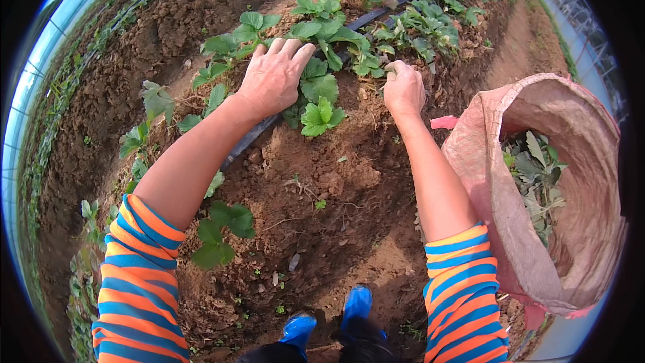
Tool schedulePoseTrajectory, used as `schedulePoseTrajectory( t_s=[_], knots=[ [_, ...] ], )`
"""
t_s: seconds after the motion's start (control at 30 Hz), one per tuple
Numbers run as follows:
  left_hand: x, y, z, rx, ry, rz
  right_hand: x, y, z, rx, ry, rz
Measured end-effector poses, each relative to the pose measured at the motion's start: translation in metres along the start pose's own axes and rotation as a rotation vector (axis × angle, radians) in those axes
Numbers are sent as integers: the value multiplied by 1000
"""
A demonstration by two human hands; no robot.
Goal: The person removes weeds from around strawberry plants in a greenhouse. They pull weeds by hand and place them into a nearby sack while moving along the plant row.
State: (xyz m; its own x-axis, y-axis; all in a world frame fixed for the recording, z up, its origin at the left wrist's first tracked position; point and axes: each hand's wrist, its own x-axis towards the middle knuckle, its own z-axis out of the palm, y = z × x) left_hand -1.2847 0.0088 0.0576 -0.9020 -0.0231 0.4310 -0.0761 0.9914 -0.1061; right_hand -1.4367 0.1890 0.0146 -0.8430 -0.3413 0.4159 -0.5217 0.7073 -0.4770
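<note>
My left hand rests with bent fingers among the leaves of a green strawberry-like plant, its fingertips partly hidden by foliage. To the right, my right hand is curled at the edge of the leafy row, against low leaves and dry stems; whether it grips a stem is too small to tell. A young light-green leaf cluster stands between the two hands. Beneath the plants a dark drip tube runs along the soil ridge and passes under my left wrist.
A pink woven sack stands wide-mouthed at the right, with picked leaves inside. Blue boots stand on the soil below. More plants line the ridge at the upper right. Plastic greenhouse walls curve along both sides.
</note>
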Motion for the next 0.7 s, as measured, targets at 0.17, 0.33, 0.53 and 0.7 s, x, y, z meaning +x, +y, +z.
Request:
schedulePoseTrajectory(
  t_s=[0.17, 0.33, 0.53, 0.7],
  knots=[
    [35, 35, 2, -345, -266, 237, -22, -6, -3, -143, -42, -486],
    [63, 45, 40, -417, -358, -259, -6, -35, -17, -431, -393, -353],
    [78, 56, 62, -520, -324, -481, 19, -51, -31, -525, -727, -220],
    [81, 57, 60, -501, -333, -547, 26, -39, -36, -268, -800, -91]
  ],
)
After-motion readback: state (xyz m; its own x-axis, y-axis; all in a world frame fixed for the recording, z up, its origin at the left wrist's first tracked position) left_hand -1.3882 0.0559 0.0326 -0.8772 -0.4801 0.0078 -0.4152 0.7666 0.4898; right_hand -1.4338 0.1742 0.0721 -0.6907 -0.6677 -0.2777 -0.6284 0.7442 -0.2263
